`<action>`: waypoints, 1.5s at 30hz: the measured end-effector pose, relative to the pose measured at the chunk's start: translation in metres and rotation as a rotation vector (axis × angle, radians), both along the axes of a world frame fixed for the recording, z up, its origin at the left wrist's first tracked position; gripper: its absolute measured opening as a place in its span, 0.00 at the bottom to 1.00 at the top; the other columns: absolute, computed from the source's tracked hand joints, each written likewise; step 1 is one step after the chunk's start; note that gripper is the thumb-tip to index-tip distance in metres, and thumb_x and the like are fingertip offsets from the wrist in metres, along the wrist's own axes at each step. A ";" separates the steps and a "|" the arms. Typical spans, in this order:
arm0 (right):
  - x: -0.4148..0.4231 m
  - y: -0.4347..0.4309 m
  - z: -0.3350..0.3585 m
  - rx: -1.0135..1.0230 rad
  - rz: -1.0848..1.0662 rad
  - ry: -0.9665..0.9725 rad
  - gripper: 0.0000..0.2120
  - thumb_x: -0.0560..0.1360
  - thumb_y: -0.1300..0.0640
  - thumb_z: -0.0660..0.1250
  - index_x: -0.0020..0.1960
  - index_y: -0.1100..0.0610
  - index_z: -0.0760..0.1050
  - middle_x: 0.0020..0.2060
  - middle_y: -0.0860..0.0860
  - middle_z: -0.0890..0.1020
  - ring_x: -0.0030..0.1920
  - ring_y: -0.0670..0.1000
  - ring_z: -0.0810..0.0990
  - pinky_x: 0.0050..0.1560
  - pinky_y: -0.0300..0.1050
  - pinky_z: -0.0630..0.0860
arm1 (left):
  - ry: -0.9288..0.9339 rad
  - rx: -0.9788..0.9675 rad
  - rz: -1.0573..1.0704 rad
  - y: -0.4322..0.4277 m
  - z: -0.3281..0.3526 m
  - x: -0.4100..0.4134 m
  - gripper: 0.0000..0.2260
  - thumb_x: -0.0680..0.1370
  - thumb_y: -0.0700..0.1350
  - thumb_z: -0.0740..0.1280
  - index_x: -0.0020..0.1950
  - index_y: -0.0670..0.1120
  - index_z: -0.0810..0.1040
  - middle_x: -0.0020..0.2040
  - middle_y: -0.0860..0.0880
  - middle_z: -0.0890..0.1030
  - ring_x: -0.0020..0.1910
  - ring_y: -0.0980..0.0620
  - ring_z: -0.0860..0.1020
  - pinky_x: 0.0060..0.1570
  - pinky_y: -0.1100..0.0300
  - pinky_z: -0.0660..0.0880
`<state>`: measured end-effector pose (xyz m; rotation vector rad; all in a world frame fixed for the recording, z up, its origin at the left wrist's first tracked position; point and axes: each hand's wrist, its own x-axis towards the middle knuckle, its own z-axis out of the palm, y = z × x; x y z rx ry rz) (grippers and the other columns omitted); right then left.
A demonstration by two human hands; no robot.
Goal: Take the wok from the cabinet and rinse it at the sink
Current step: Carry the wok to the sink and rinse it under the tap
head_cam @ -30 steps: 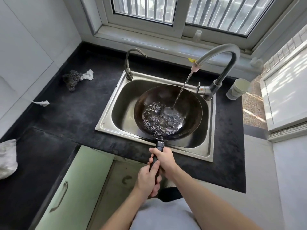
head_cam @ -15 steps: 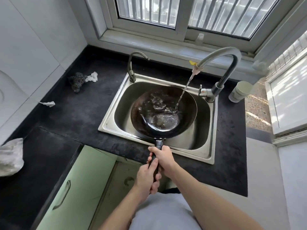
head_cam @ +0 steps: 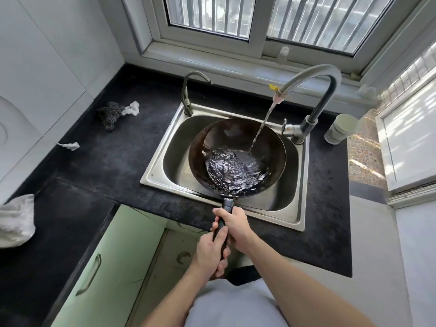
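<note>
The dark round metal wok [head_cam: 236, 138] is held tilted in the steel sink [head_cam: 179, 147], its handle crossing the sink's front edge, with water from the grey curved tap [head_cam: 313, 90] pooling inside. It looks heavy, stiff and slick, and the sloshing water adds weight, so the long black handle [head_cam: 227, 204] is the safe hold. 2 hands wrap it: the right hand [head_cam: 236, 224] nearest the bowl, the left hand [head_cam: 211, 251] curled behind.

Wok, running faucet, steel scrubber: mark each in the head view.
wok [head_cam: 236, 138], head view, bare inner wall above the water.
running faucet [head_cam: 313, 71], head view, top of the arch.
steel scrubber [head_cam: 109, 114], head view, middle of the wad.
</note>
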<state>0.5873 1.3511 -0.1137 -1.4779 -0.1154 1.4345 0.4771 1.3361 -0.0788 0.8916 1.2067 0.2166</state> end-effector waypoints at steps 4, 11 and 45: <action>-0.002 0.010 0.010 0.046 0.041 0.006 0.10 0.78 0.66 0.66 0.39 0.63 0.70 0.24 0.54 0.73 0.23 0.51 0.74 0.30 0.46 0.79 | 0.048 0.092 -0.010 0.010 0.000 -0.003 0.19 0.83 0.52 0.60 0.38 0.40 0.71 0.27 0.45 0.71 0.17 0.51 0.66 0.18 0.64 0.62; -0.001 0.009 0.012 0.076 0.067 0.104 0.09 0.78 0.67 0.65 0.41 0.61 0.68 0.26 0.53 0.72 0.24 0.49 0.73 0.30 0.45 0.78 | 0.122 0.241 -0.015 0.003 -0.002 0.001 0.19 0.83 0.49 0.60 0.36 0.40 0.72 0.25 0.46 0.72 0.18 0.50 0.67 0.17 0.62 0.63; -0.001 0.018 0.001 0.089 0.133 0.216 0.16 0.79 0.65 0.66 0.33 0.60 0.69 0.23 0.51 0.70 0.24 0.48 0.70 0.32 0.44 0.77 | 0.339 0.491 -0.158 0.011 -0.016 -0.007 0.19 0.82 0.53 0.61 0.33 0.47 0.75 0.23 0.51 0.76 0.23 0.55 0.74 0.30 0.56 0.73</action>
